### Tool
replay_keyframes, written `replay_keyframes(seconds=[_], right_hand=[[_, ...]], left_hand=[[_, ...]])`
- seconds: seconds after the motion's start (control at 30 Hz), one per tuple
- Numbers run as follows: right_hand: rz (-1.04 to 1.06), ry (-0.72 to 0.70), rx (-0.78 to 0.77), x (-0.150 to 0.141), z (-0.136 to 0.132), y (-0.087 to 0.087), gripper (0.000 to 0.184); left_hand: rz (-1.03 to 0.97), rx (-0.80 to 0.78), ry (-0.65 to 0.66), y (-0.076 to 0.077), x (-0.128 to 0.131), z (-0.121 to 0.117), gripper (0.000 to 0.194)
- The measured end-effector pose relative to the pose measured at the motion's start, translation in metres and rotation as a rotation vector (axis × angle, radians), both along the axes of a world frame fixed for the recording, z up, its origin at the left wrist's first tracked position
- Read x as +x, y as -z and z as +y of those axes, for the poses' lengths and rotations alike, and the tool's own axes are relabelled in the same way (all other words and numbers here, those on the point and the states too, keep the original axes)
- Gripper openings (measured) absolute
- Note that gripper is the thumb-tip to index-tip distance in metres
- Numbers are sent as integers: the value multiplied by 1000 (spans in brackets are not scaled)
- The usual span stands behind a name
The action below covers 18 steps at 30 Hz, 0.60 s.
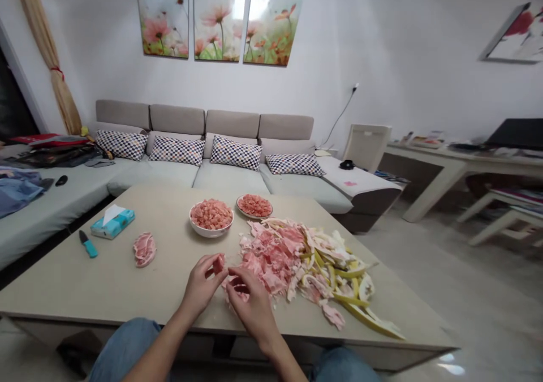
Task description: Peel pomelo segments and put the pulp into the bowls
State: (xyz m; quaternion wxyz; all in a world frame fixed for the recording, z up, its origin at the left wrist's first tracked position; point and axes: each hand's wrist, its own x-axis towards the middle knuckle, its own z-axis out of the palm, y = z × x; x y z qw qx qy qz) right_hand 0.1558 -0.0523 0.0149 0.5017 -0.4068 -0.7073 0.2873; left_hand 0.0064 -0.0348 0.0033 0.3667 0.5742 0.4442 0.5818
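Pulp [219, 264], small and pink, is pinched in the fingers of the left hand [201, 283] above the desk [106, 291], partly hidden; whether the right hand's [253, 305] curled fingers grip anything is unclear.

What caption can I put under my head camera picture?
Left hand pinching a pink piece, right hand beside it, near a heaped bowl and yellow peels.

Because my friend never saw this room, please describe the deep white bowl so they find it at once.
Find the pale table in front of the sofa. Toward its sofa side, the white bowl holds heaped pink pieces, left of the smaller dish in the picture. It looks deeper and stands nearer the camera than that dish.
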Motion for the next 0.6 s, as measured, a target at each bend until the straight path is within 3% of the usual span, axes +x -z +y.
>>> replay_keyframes(seconds=[0.2,0.43,0.6], right_hand=[[51,-10,-143,22,1,-30,25],[-32,-71,-165,38,4,-48,19],[-63,-116,-212,44,5,-57,17]], left_hand=[[210,107,3,-5,11,-5,36],[347,192,78,-18,21,-14,39],[450,280,63,-16,19,-13,40]])
